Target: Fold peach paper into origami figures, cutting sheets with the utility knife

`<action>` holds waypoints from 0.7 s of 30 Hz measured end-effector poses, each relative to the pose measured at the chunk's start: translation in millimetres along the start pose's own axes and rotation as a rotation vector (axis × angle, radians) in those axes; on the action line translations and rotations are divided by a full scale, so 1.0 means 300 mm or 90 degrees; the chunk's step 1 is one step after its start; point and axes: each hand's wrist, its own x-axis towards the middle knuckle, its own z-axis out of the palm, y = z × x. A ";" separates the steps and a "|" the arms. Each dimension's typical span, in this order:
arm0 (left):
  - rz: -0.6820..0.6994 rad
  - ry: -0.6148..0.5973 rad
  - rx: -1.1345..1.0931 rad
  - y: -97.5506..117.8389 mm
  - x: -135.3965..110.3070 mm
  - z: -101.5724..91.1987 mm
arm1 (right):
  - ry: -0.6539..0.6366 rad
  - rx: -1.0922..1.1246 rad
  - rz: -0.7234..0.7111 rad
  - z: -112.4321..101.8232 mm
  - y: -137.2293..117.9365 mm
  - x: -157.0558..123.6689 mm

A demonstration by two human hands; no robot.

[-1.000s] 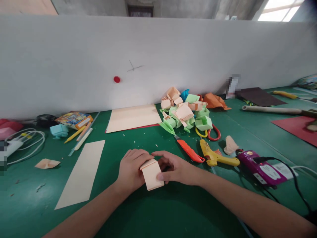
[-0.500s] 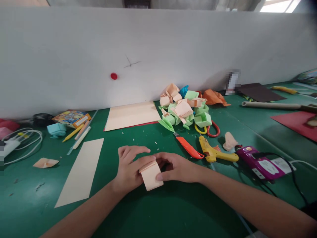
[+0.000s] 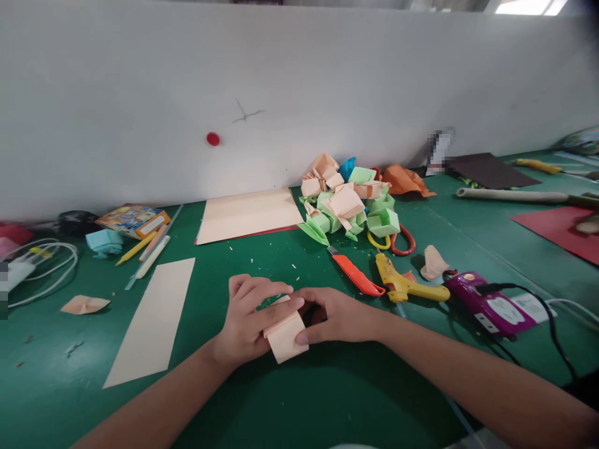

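A small folded piece of peach paper (image 3: 289, 340) is held between both hands above the green table. My left hand (image 3: 248, 321) grips it from the left, with the index finger stretched across its top fold. On the other side, my right hand (image 3: 334, 318) pinches its right edge, the thumb pressed on the front face. Part of the paper's upper flap shows between the left fingers; its underside is hidden. Left of the hands lies a cream paper strip (image 3: 154, 324).
Beyond the hands is a heap of folded paper pieces (image 3: 346, 202). An orange cutter (image 3: 358, 274), a yellow glue gun (image 3: 407, 284), scissors (image 3: 403, 242) and a purple power box (image 3: 500, 305) with cables lie to the right. Cream sheets (image 3: 250, 215) rest by the white partition (image 3: 140, 112).
My left index finger has moved across the folded paper's top, and an upper flap now shows behind it. Both hands keep hold of the paper. The camera view has shifted slightly.
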 end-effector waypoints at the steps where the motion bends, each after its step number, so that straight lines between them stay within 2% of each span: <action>1: 0.006 0.001 -0.001 0.002 0.002 -0.002 | -0.002 -0.003 0.000 0.000 -0.001 0.000; 9: 0.038 -0.024 0.041 0.020 -0.002 -0.015 | -0.005 -0.005 -0.003 0.002 -0.008 -0.001; 21: 0.013 -0.021 0.039 0.006 -0.014 -0.001 | -0.014 0.040 -0.003 0.000 0.004 0.001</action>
